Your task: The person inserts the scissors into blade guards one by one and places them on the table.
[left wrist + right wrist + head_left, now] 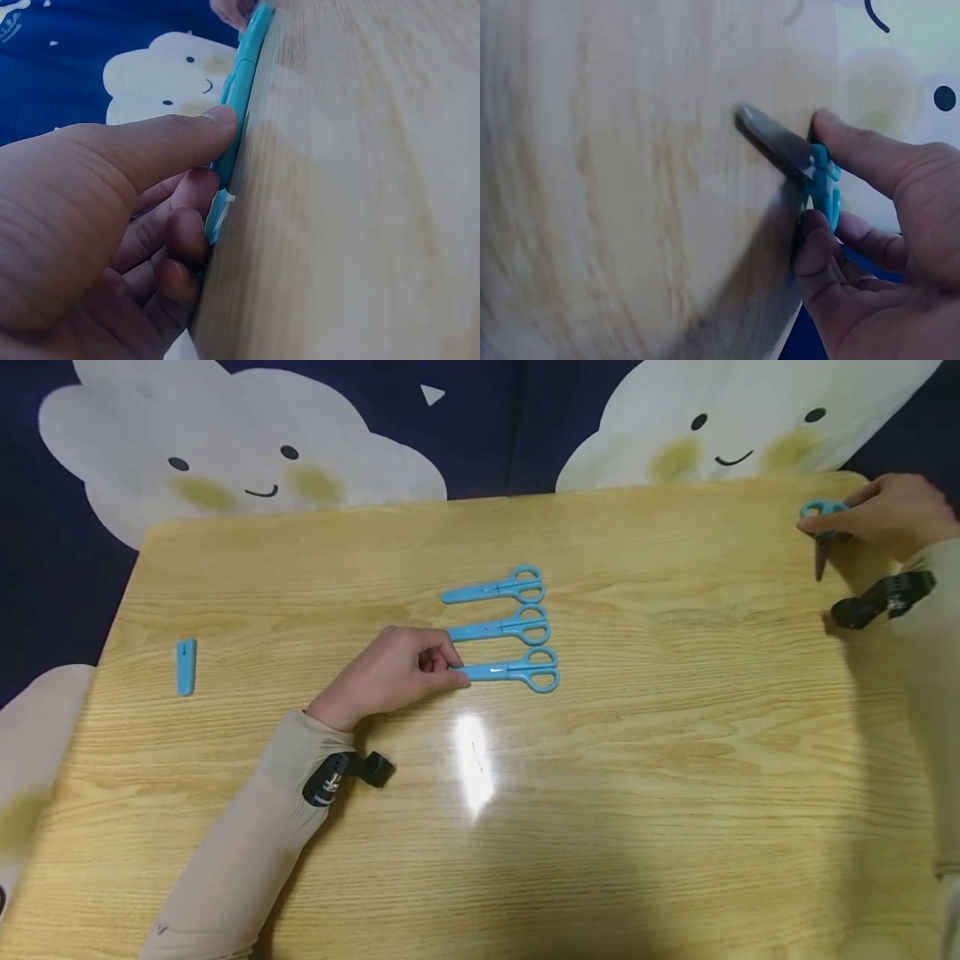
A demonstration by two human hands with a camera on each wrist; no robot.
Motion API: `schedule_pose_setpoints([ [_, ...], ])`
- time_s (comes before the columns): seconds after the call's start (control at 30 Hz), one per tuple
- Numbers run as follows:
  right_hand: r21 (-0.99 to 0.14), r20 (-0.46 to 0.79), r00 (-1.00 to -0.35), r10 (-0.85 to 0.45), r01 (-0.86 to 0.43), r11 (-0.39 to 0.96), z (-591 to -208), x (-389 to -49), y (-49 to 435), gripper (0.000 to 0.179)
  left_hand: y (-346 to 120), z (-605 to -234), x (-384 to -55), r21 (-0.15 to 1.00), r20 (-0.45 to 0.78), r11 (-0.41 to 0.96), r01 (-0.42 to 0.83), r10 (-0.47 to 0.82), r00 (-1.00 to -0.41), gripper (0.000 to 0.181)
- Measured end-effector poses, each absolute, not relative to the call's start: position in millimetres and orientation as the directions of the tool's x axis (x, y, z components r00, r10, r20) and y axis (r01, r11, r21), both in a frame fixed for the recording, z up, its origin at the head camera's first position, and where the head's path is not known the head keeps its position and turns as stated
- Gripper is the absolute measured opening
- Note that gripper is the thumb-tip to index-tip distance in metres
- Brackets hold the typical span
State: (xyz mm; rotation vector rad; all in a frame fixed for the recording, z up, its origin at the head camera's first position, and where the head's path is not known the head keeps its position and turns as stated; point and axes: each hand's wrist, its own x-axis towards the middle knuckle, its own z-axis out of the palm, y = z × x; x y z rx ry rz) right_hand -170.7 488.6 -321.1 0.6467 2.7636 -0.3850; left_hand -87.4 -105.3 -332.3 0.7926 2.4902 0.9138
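Note:
My left hand (397, 670) pinches the sheathed tip of the nearest pair of blue scissors (542, 670) between thumb and fingers. Those scissors lie flat, handles toward the right; in the left wrist view their blue cover (246, 90) runs along under the thumb. Just behind lie a second pair of scissors (517, 625), its tip hidden by the hand, and a third covered pair (495, 590). At the far right corner my right hand (900, 514) holds another pair of scissors by its blue handles (823, 187). Its metal blades (776, 141) are bare and point toward the table's near side.
A loose blue blade cover (186, 667) lies by itself at the left of the wooden table (675, 760). Beyond the back edge hangs dark blue cloth with white smiling clouds (247, 443). Black cameras sit on both wrists.

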Motion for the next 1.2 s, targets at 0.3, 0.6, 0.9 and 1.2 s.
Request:
schedule_pose_setpoints([
  [0.3,-0.206,-0.35,-0.852,0.389,0.475,0.856,-318.8,-158.7,487.1,0.091,-102.9,-332.8,-89.6,0.692,-0.127,0.61,0.386,0.629,-0.767,0.014],
  [0.6,-0.264,-0.367,-0.85,0.377,0.484,0.834,-325.8,-167.4,480.7,0.104,-100.5,-340.6,-102.8,0.692,-0.115,0.609,0.387,0.622,-0.774,0.013],
  [0.9,-0.474,-0.426,-0.847,0.319,0.509,0.718,-328.9,-162.3,473.3,0.069,-100.6,-344.7,-107.2,0.678,-0.131,0.63,0.377,0.609,-0.782,0.014],
  [1.2,-0.631,-0.473,-0.854,0.215,0.499,0.594,-322.1,-149.6,459.3,0.051,-100.0,-342.1,-106.1,0.681,-0.123,0.626,0.38,0.609,-0.784,0.015],
])
